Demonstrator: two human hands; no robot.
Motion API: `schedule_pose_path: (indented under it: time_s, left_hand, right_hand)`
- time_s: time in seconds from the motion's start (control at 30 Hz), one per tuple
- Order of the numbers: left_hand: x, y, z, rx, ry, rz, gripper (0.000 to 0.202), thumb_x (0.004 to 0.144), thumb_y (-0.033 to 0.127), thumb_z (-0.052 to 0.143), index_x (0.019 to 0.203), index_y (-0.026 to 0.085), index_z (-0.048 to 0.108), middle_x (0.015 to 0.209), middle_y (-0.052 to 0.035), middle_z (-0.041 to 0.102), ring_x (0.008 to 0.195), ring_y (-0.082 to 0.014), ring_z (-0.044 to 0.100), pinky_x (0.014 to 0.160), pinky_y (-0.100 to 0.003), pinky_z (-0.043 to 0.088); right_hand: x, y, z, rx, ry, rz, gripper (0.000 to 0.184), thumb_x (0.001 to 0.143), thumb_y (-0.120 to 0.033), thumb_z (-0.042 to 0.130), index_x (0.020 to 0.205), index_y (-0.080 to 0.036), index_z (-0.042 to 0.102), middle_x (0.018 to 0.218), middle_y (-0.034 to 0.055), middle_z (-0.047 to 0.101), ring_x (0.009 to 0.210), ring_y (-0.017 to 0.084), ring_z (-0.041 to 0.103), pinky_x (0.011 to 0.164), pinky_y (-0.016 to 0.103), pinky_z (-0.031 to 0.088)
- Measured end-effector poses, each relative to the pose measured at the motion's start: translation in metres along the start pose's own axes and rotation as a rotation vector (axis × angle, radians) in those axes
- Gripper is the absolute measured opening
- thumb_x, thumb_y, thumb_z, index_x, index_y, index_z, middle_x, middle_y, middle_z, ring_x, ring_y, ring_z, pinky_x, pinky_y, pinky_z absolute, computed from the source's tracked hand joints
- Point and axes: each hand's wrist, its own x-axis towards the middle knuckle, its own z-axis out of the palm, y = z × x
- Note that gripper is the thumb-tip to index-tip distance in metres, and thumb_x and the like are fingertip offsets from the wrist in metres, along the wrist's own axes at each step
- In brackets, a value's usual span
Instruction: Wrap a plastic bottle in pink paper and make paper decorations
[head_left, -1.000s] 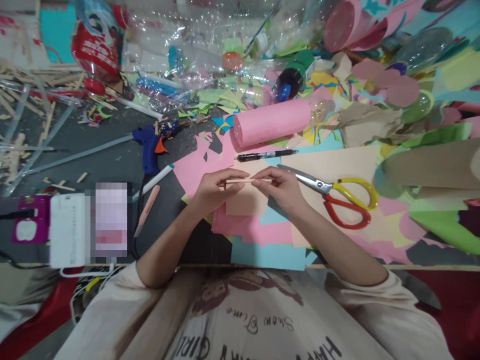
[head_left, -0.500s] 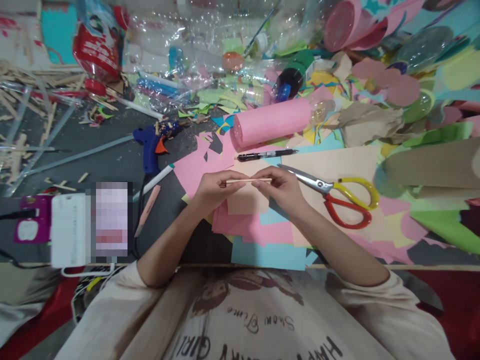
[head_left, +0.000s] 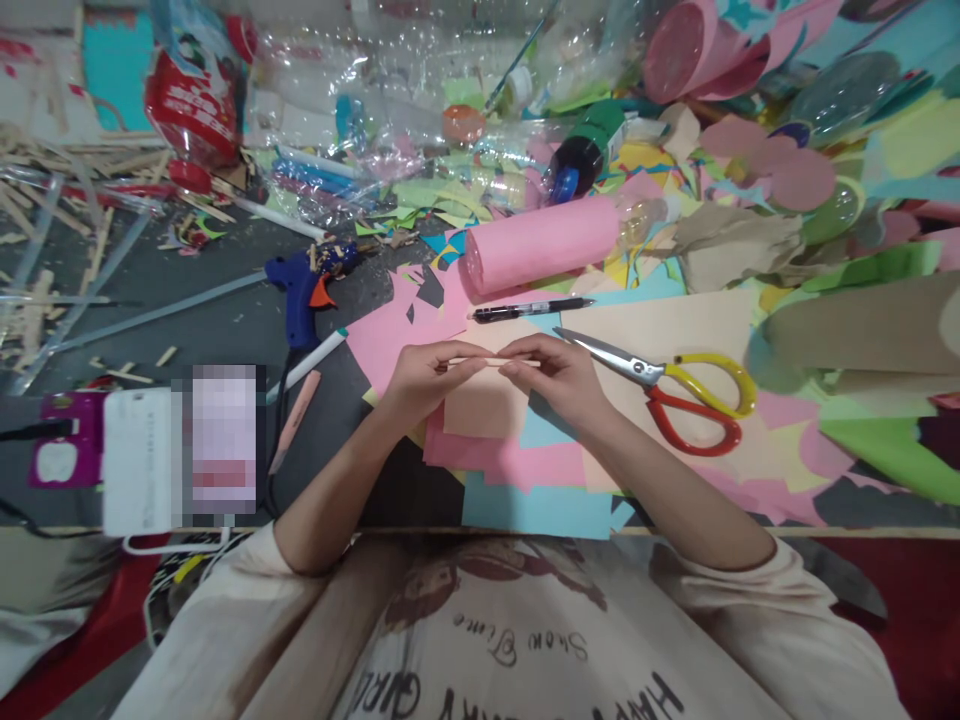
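Observation:
My left hand (head_left: 427,380) and my right hand (head_left: 559,375) meet at the middle of the table, both pinched on a peach paper piece (head_left: 480,405) whose top edge is rolled into a thin tube between the fingertips. The loose part of the sheet hangs down over pink and blue sheets (head_left: 517,465). A black pen (head_left: 529,309) lies just beyond my fingers. Red and yellow scissors (head_left: 667,385) lie right of my right hand.
A pink paper roll (head_left: 544,245) lies behind the pen. A blue glue gun (head_left: 307,285) and a white marker (head_left: 307,365) sit to the left. A white device (head_left: 135,460) is at the near left. Plastic bottles, wooden sticks and paper scraps crowd the far side.
The peach paper has shifted slightly left and its rolled edge looks a little tighter. Both hands stay pinched on it in almost the same place.

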Motion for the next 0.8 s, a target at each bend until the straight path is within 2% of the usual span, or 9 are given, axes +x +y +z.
schedule_pose_path:
  time_s: [0.17,0.47,0.63,0.8]
  left_hand:
    - [0.0008,-0.0028,-0.0024,0.006,-0.007,-0.026,0.028,0.078,0.046,0.068,0.079,0.020,0.079,0.087,-0.0049,0.079,0.083,-0.0188,0.072,0.073,-0.024,0.054]
    - [0.0016,-0.0002,-0.0023,-0.038,-0.027,-0.083,0.032,0.076,0.049,0.070,0.082,0.019,0.081,0.091,-0.0051,0.079,0.089,-0.0216,0.072,0.079,-0.026,0.055]
    - [0.0010,-0.0006,-0.0013,-0.056,-0.017,-0.062,0.030,0.077,0.046,0.070,0.085,0.020,0.080,0.094,-0.0058,0.079,0.090,-0.0210,0.072,0.081,-0.027,0.055]
    - [0.0003,-0.0002,-0.0002,-0.070,-0.004,-0.040,0.022,0.077,0.037,0.070,0.086,0.020,0.081,0.093,-0.0060,0.079,0.087,-0.0190,0.072,0.076,-0.024,0.055]
  right_hand:
    - [0.0004,-0.0015,-0.0012,0.006,-0.019,-0.002,0.005,0.075,-0.026,0.073,0.071,-0.024,0.075,0.071,-0.0001,0.073,0.063,0.013,0.063,0.063,0.030,0.051]
    - [0.0000,0.0016,-0.0017,-0.016,-0.002,-0.023,0.010,0.076,-0.034,0.075,0.073,-0.025,0.076,0.073,0.0013,0.075,0.064,0.015,0.064,0.061,0.031,0.051]
    - [0.0020,0.0031,-0.0019,0.001,0.027,-0.037,0.014,0.073,-0.039,0.078,0.073,-0.025,0.077,0.074,0.0015,0.075,0.064,0.015,0.064,0.061,0.031,0.052]
    - [0.0035,0.0033,-0.0030,0.002,0.044,-0.046,0.017,0.071,-0.043,0.079,0.072,-0.026,0.077,0.072,0.0016,0.075,0.061,0.014,0.062,0.055,0.029,0.048]
